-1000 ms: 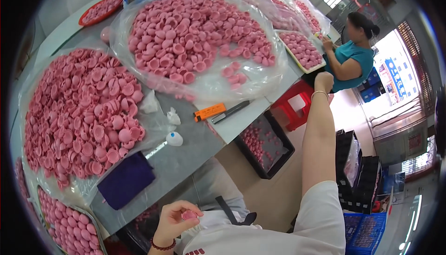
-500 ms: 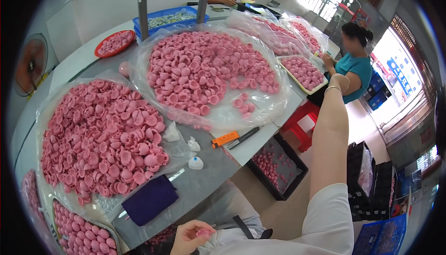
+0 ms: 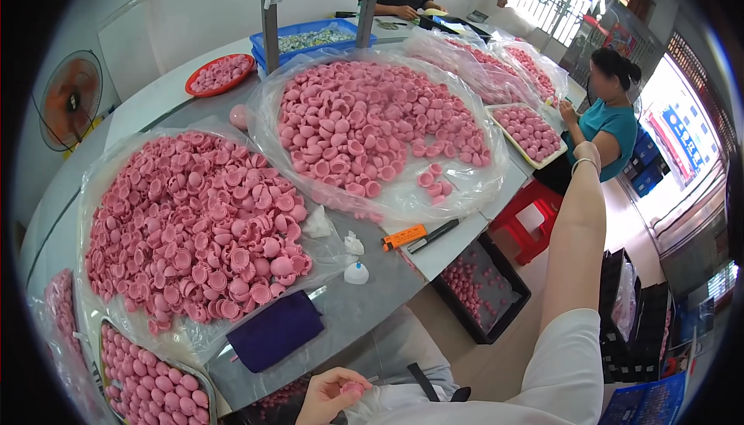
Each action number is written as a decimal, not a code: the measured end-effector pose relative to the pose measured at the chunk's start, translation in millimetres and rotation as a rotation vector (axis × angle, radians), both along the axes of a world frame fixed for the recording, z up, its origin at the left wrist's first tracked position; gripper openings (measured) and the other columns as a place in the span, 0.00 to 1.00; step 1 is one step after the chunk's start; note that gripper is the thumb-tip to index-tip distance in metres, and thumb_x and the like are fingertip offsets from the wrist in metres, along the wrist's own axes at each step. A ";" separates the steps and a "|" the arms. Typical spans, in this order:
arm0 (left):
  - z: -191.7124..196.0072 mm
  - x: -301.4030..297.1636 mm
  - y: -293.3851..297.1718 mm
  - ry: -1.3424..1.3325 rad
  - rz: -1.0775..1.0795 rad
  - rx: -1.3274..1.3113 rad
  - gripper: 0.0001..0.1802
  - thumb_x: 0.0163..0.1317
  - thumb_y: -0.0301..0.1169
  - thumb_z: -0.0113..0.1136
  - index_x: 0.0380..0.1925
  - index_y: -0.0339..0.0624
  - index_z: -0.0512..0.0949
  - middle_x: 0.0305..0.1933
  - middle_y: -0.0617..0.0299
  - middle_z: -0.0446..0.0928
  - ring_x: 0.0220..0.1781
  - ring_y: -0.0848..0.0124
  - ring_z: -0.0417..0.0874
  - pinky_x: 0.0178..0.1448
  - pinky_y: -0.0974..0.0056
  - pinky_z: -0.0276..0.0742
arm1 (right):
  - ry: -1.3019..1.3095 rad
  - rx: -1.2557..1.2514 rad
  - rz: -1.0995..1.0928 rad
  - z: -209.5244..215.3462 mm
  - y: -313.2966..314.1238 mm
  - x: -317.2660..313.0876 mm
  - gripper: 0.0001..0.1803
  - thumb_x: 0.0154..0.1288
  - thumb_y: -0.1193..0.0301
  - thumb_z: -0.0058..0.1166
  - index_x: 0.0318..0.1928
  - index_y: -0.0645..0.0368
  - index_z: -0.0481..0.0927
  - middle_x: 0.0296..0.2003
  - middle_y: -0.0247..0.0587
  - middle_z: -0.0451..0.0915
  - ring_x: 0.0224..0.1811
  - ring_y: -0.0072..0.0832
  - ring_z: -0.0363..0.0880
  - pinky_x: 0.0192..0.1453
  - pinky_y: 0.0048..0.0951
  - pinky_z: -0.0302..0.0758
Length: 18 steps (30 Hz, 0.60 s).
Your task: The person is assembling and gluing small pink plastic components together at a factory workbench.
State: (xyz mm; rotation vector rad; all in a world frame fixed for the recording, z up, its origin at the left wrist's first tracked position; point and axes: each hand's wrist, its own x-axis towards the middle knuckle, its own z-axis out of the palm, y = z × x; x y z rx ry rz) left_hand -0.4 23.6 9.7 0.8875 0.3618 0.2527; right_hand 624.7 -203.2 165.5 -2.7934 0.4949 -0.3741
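Observation:
At the lower edge, close to my lap, my left hand [image 3: 329, 395] is closed around a small pink half-shell [image 3: 352, 388], pinched between thumb and fingers. My right arm reaches far out to the right with a band at the wrist. Of my right hand [image 3: 587, 154] only the back shows; its fingers are bent away and hidden. Beyond my left hand lies a dark purple pouch [image 3: 275, 330] on the grey table [image 3: 364, 301]. A big heap of pink half-shells [image 3: 186, 231] rests on clear plastic at the left, and a second heap [image 3: 372, 115] lies farther back.
A tray of pink balls [image 3: 159, 382] sits at the near left. An orange cutter [image 3: 404, 237], a black marker [image 3: 434, 235] and a small white bottle [image 3: 356, 273] lie near the table edge. Below stand a black crate [image 3: 496, 332] and a red stool [image 3: 535, 220]. Two people sit beyond.
The whole view has swung slightly left, so things sit farther right in the picture. My left hand still pinches the half-shell, and my right arm stays stretched out.

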 end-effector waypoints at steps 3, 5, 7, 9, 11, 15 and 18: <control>0.8 2.8 0.0 -0.034 -0.018 -0.012 0.09 0.50 0.18 0.56 0.33 0.29 0.75 0.33 0.52 0.78 0.26 0.80 0.72 0.32 0.75 0.69 | -0.046 0.005 -0.022 -8.9 -4.3 11.2 0.17 0.55 0.73 0.49 0.47 0.61 0.77 0.51 0.52 0.73 0.56 0.42 0.71 0.57 0.40 0.69; 1.0 1.5 -0.4 -0.045 -0.012 -0.017 0.09 0.51 0.19 0.56 0.34 0.29 0.75 0.34 0.51 0.78 0.26 0.80 0.72 0.32 0.75 0.69 | -0.019 -0.038 0.012 -18.3 -5.0 23.0 0.19 0.55 0.73 0.50 0.49 0.62 0.75 0.49 0.51 0.74 0.54 0.44 0.72 0.56 0.41 0.69; 0.4 0.9 -1.0 -0.066 -0.018 -0.028 0.08 0.52 0.20 0.57 0.34 0.29 0.75 0.34 0.50 0.78 0.26 0.79 0.73 0.33 0.75 0.70 | -0.068 -0.178 0.142 -35.3 -27.9 53.7 0.14 0.56 0.72 0.49 0.42 0.61 0.78 0.40 0.50 0.78 0.45 0.42 0.76 0.46 0.40 0.73; -3.2 2.1 1.6 -0.091 -0.048 -0.027 0.08 0.53 0.20 0.56 0.34 0.29 0.75 0.34 0.50 0.78 0.26 0.79 0.73 0.33 0.74 0.70 | -0.128 -0.331 0.245 -45.6 -65.4 96.4 0.10 0.57 0.71 0.47 0.36 0.60 0.81 0.31 0.48 0.81 0.35 0.39 0.81 0.37 0.38 0.76; -9.2 3.1 6.5 -0.126 -0.088 -0.037 0.08 0.54 0.20 0.56 0.35 0.29 0.75 0.34 0.49 0.79 0.26 0.78 0.73 0.33 0.74 0.70 | -0.147 0.933 0.281 -34.8 -91.6 133.8 0.13 0.60 0.74 0.40 0.40 0.56 0.79 0.35 0.39 0.81 0.20 0.24 0.72 0.20 0.26 0.67; -3.4 -3.2 -0.1 -0.066 -0.013 -0.056 0.08 0.54 0.20 0.55 0.35 0.29 0.75 0.34 0.49 0.79 0.25 0.77 0.73 0.32 0.73 0.71 | -0.093 1.401 0.692 9.3 49.6 -5.4 0.16 0.63 0.72 0.33 0.17 0.47 0.59 0.10 0.26 0.53 0.12 0.18 0.53 0.15 0.20 0.49; -0.7 -5.6 -1.1 -0.055 0.018 -0.065 0.08 0.54 0.21 0.56 0.35 0.29 0.75 0.34 0.48 0.79 0.25 0.76 0.74 0.32 0.73 0.71 | 0.052 1.527 0.985 16.9 125.6 -116.5 0.15 0.58 0.79 0.32 0.16 0.51 0.61 0.10 0.26 0.55 0.12 0.18 0.54 0.17 0.19 0.50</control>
